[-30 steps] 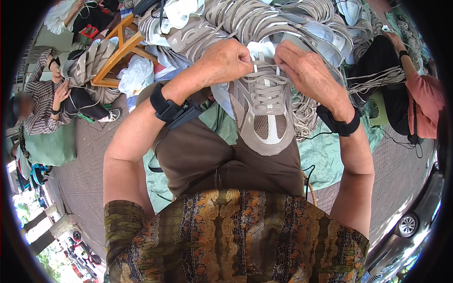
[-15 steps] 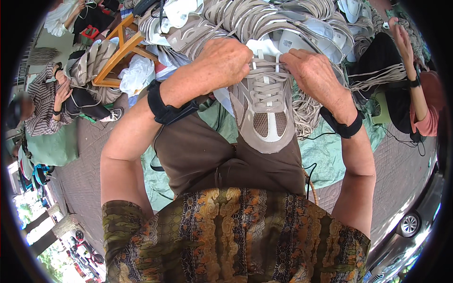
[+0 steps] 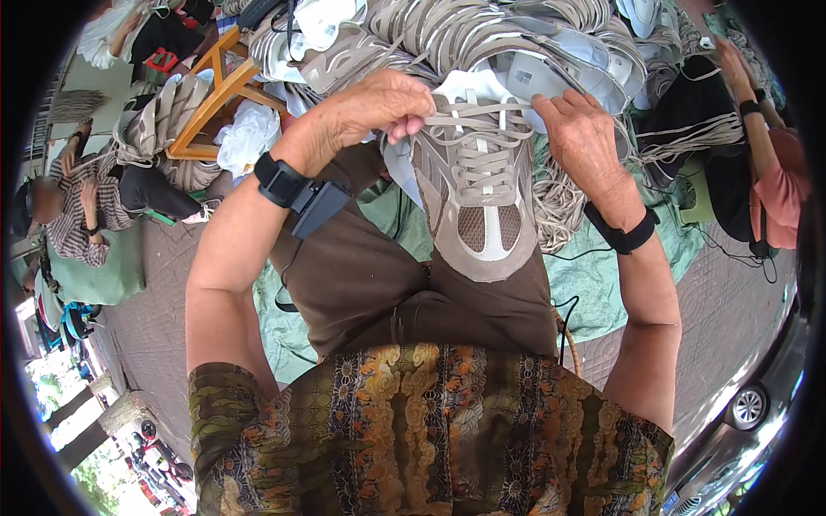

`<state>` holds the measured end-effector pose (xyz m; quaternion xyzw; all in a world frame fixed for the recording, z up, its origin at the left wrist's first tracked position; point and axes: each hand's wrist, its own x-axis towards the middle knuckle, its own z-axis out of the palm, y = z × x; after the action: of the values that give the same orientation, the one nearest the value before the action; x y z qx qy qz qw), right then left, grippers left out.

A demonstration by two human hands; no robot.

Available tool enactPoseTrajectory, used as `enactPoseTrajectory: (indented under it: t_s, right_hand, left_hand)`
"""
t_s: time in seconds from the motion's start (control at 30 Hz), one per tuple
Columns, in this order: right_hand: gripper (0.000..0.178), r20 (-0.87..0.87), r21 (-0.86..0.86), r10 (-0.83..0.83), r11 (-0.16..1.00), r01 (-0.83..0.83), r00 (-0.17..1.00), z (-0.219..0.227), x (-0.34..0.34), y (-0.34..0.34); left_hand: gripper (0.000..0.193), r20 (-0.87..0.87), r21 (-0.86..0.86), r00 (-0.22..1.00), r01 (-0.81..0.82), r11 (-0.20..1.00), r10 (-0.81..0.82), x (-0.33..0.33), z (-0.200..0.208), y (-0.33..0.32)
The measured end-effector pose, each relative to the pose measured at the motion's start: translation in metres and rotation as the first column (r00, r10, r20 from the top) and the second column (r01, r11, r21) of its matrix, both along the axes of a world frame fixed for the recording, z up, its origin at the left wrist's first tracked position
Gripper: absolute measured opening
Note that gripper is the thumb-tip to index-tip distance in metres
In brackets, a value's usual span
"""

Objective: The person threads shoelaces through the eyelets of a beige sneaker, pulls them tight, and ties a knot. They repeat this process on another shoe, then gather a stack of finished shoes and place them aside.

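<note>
A beige-grey shoe upper with a brown mesh toe and a white centre strip lies over my thighs, its toe toward me. A flat beige shoelace zigzags up its front, and a length of it stretches sideways across the top below the white tongue. My left hand pinches the lace at the upper left of the shoe, lower fingers curled. At the upper right, my right hand pinches the lace between thumb and forefinger. Both hands are closed.
A large heap of similar shoe uppers lies just beyond my hands. Loose laces are bundled on the green sheet at right. A wooden frame and white plastic bag stand left. Co-workers sit on both sides.
My left hand has moved left and turned, and my right hand has shifted slightly right. The lace between them now runs straighter across the shoe's top.
</note>
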<state>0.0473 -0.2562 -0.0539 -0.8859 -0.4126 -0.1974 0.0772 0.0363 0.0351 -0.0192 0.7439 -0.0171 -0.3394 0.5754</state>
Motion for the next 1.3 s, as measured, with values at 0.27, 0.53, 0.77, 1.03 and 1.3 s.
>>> enactPoseTrajectory:
  t_s: [0.27, 0.53, 0.77, 1.03, 1.3]
  right_hand:
    - [0.02, -0.049, 0.103, -0.068, 0.992, 0.073, 0.996, -0.006, -0.009, -0.009]
    - [0.022, -0.147, 0.126, -0.199, 0.968, 0.218, 0.969, -0.011, -0.018, -0.01]
    - [0.025, -0.394, 0.351, 0.028, 0.928, 0.123, 0.919, -0.021, -0.072, -0.022]
    - [0.044, -0.282, 0.117, 0.369, 0.929, -0.35, 0.886, 0.02, -0.141, 0.014]
    - [0.043, -0.058, 0.186, 0.177, 0.969, -0.163, 0.983, 0.029, -0.135, 0.028]
  left_hand:
    - [0.016, -0.115, -0.174, 0.986, -0.142, 0.974, 0.123, -0.008, -0.015, 0.004]
    - [0.013, -0.003, -0.115, 0.983, -0.183, 0.976, 0.184, -0.009, -0.009, 0.004]
    - [0.016, 0.299, 0.089, 0.925, -0.274, 0.958, 0.237, -0.01, -0.029, 0.022]
    - [0.026, 0.596, 0.174, 0.79, -0.302, 0.937, 0.144, 0.02, -0.048, -0.005]
    - [0.055, 0.744, 0.597, 0.565, -0.321, 0.735, -0.357, 0.078, -0.04, -0.071]
